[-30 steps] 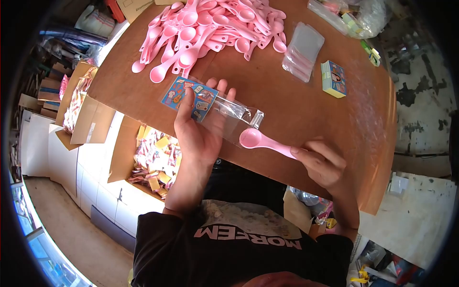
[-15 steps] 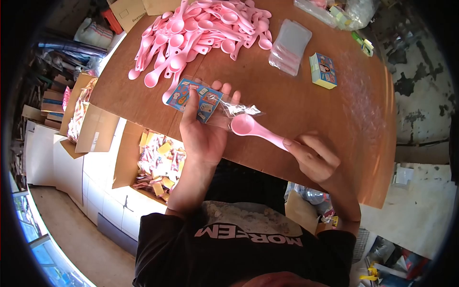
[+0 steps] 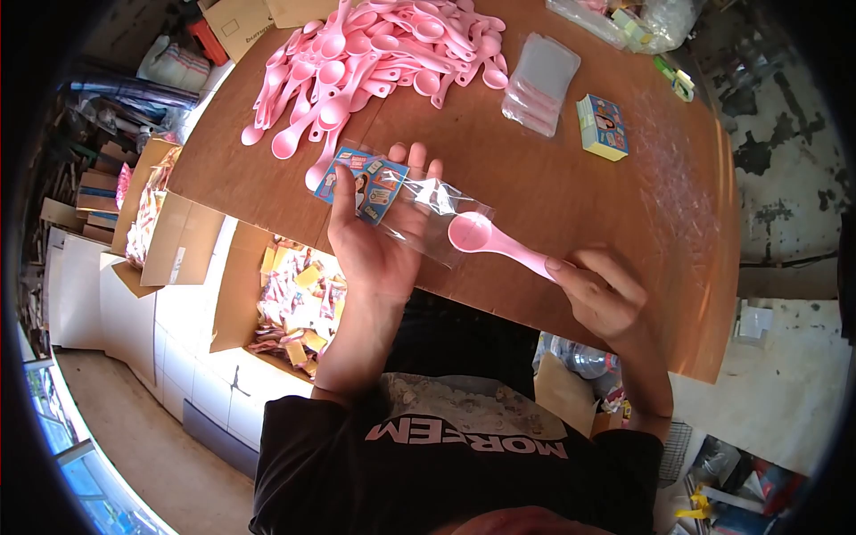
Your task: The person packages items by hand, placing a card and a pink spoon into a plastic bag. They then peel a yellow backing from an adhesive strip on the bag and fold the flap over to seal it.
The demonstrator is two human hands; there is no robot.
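My left hand (image 3: 374, 236) is palm up, its thumb pressing a clear plastic bag (image 3: 432, 234) with a blue printed card (image 3: 364, 185) at its closed end. The bag's other end stretches rightward past my fingers. In my right hand (image 3: 604, 290) the handle of a pink measuring spoon (image 3: 508, 248) is pinched between thumb and fingers. The spoon's bowl points left and overlaps the bag's right end in this view. A large heap of pink spoons (image 3: 374, 53) lies on the table beyond my hands.
On the brown table (image 3: 535, 196) are a stack of clear bags (image 3: 541, 85), a stack of cards (image 3: 603, 129) and green-handled scissors (image 3: 675, 78). An open carton (image 3: 236, 290) of packed pieces stands below the left edge, with another box (image 3: 178, 236) beside it.
The spoon and my right hand have shifted slightly right and down. The bag now lies stretched out flatter toward the spoon's bowl, and my left hand has turned a little.
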